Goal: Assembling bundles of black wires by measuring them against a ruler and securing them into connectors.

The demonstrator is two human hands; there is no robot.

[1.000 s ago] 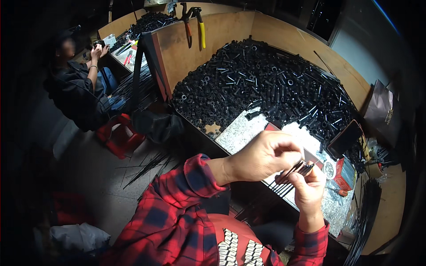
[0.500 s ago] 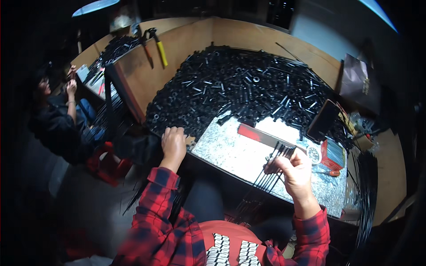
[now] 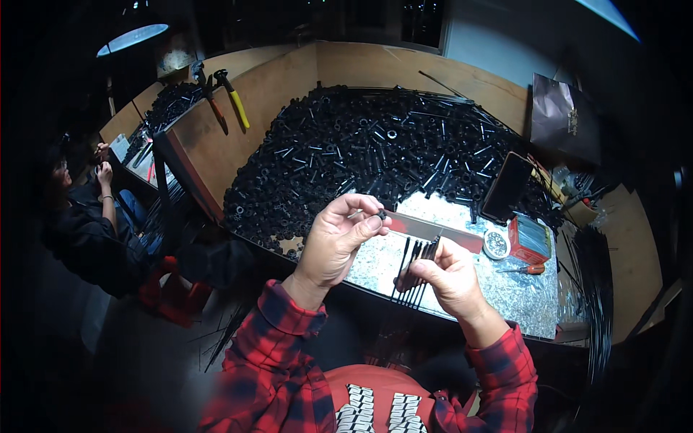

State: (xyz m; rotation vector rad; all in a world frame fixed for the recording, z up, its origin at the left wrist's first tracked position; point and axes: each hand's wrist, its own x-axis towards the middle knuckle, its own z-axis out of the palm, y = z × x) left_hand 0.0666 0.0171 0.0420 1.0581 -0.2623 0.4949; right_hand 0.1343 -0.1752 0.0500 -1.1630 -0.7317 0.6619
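Observation:
My left hand [image 3: 333, 242] is raised over the near edge of the bench, thumb and fingertips pinched on a small black piece [image 3: 382, 214]. Just to its right, my right hand [image 3: 451, 280] is closed around several thin black rods [image 3: 408, 281], which fan out and point downward. Dark ends of the rods show above the thumb. The two hands are close but apart. Behind them spreads a large heap of small black tubes and rings [image 3: 361, 148].
A red and grey bar [image 3: 455, 232], a round dish [image 3: 496, 245], a red box [image 3: 527, 242] and a screwdriver [image 3: 533, 269] lie at right. A phone-like dark slab [image 3: 507, 186] leans on the heap. Pliers [image 3: 232, 101] hang on the wooden partition [image 3: 271, 90]; a person [image 3: 90, 209] sits beyond.
My left hand has come up from the heap's near left edge toward my right hand, now pinching a small black piece. My right hand has shifted slightly left with the rods.

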